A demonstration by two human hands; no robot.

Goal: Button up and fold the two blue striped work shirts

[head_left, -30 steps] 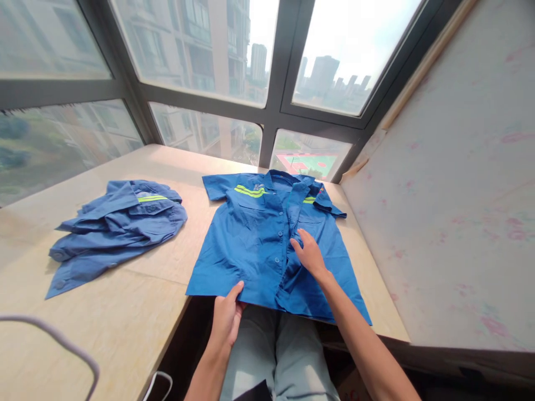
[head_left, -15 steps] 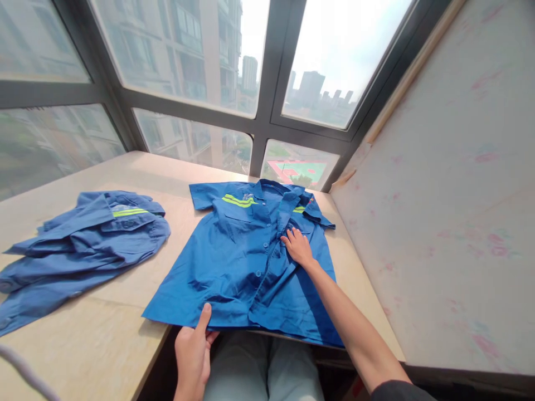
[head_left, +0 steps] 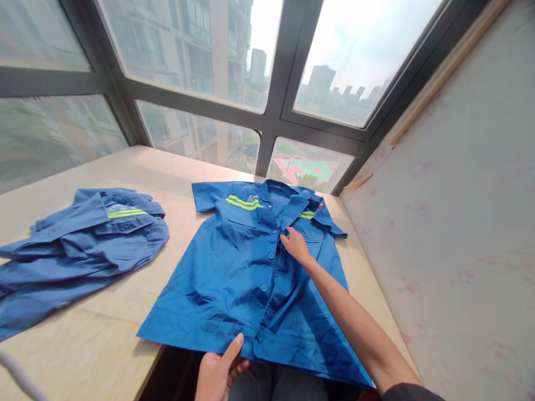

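A bright blue short-sleeved work shirt (head_left: 234, 278) with yellow-green reflective stripes lies front up on the wooden table (head_left: 104, 345), its hem hanging over the near edge. My left hand (head_left: 219, 370) pinches the shirt's bottom hem near the button placket, thumb on top. My right hand (head_left: 295, 245) reaches forward and grips the right front panel near the chest, beside the line of buttons. The front is open, with the right panel's edge rumpled.
A darker blue shirt (head_left: 79, 245) with a reflective stripe lies crumpled on the table's left. Large windows (head_left: 200, 50) run along the table's far side. A pale wall (head_left: 460, 223) closes off the right. A grey cord (head_left: 16, 376) curves at the bottom left.
My left hand slid rightward along the hem towards the placket. My right hand moved further up the shirt's front, from flat on the cloth to gripping it. The view shifted slightly.
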